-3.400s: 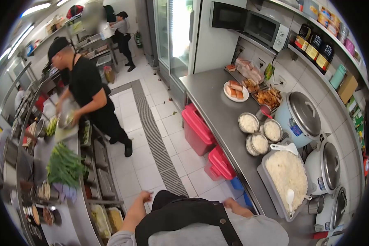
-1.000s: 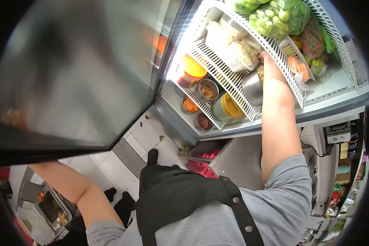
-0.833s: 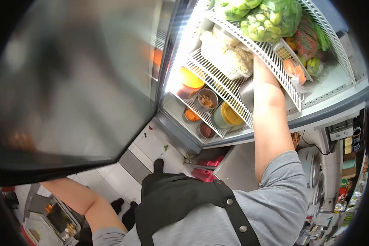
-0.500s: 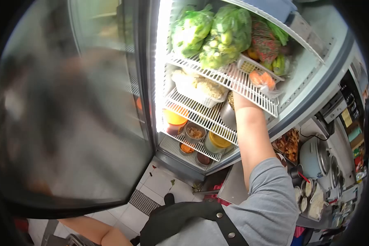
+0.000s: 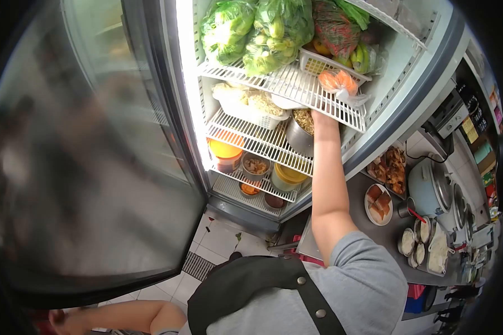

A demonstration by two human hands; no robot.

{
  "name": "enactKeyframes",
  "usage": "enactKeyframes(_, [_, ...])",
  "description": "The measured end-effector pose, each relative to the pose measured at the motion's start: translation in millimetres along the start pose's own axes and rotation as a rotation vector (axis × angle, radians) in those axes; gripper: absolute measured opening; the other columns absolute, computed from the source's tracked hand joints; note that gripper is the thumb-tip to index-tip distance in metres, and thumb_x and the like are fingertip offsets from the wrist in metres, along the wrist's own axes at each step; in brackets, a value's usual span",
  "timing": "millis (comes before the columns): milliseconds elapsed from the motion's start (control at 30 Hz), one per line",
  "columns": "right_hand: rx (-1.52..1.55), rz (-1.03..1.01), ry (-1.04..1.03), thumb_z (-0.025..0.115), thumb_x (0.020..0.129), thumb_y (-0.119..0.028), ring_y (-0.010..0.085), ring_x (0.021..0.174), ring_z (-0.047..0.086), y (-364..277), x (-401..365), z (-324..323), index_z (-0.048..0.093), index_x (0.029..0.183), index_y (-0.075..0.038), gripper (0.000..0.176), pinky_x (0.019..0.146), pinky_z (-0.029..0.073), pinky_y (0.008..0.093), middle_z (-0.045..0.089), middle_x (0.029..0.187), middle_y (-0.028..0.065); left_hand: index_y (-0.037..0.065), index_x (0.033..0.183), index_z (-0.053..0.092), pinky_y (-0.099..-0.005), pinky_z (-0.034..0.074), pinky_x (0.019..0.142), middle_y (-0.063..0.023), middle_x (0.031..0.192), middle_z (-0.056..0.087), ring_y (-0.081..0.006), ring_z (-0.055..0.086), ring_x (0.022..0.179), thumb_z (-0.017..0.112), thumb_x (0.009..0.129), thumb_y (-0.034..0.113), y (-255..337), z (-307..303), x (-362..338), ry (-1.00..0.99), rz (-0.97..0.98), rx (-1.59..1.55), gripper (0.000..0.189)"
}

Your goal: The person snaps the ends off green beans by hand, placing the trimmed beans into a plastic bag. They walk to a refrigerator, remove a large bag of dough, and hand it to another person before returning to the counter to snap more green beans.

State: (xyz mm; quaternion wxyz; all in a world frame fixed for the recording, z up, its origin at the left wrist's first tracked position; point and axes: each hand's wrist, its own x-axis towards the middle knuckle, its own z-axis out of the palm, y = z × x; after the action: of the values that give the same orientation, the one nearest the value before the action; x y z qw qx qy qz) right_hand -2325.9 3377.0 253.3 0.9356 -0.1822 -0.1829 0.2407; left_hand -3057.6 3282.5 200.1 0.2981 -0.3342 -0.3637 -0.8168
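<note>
My right hand reaches up into the open fridge, to the rim of the metal bowl that stands on the wire shelf. Its fingers are hidden behind the upper shelf, so I cannot tell if they grasp the rim or only touch it, and my left hand, low by the glass door, is too blurred to judge. I think this is the reaching step, and taking the bowl out would call for a firm hold and a level pull under that close shelf; I can read no label or writing anywhere.
</note>
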Motion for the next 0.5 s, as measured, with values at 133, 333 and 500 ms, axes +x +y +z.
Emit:
enactKeyframes(133, [0.089, 0.278, 0.109, 0.051, 0.102, -0.026, 0.0279, 0.118, 0.061, -11, -11, -68, 0.058, 0.127, -0.002, 0.035, 0.104, 0.051, 0.0479, 0.063, 0.130, 0.0137, 0.011, 0.050, 0.044, -0.0272, 0.035, 0.043, -0.0010, 0.047, 0.047, -0.0153, 0.046, 0.043, 0.042, 0.093, 0.026, 136, -9, -33, 0.090, 0.285, -0.717, 0.045])
enactKeyframes(333, [-0.017, 0.441, 0.000, 0.050, 0.105, -0.029, 0.0295, 0.124, 0.059, -36, -102, -96, 0.049, 0.139, 0.001, 0.046, 0.106, 0.049, 0.0444, 0.060, 0.136, 0.0149, 0.001, 0.106, 0.063, -0.0281, 0.055, 0.069, -0.0063, 0.092, 0.067, -0.0170, 0.067, 0.077, 0.052, 0.102, 0.048, 195, 95, -308, -1.578, -1.407, -0.784, 0.048])
enactKeyframes(500, [-0.034, 0.621, -0.107, 0.052, 0.104, -0.031, 0.0315, 0.127, 0.057, -50, -148, -126, 0.043, 0.145, 0.003, 0.054, 0.108, 0.047, 0.0458, 0.056, 0.141, 0.0186, 0.003, 0.147, 0.039, -0.0495, 0.035, 0.115, -0.0198, 0.149, 0.045, -0.0326, 0.046, 0.136, 0.044, 0.100, 0.058, 240, 115, -439, -1.246, -2.634, -1.880, 0.073])
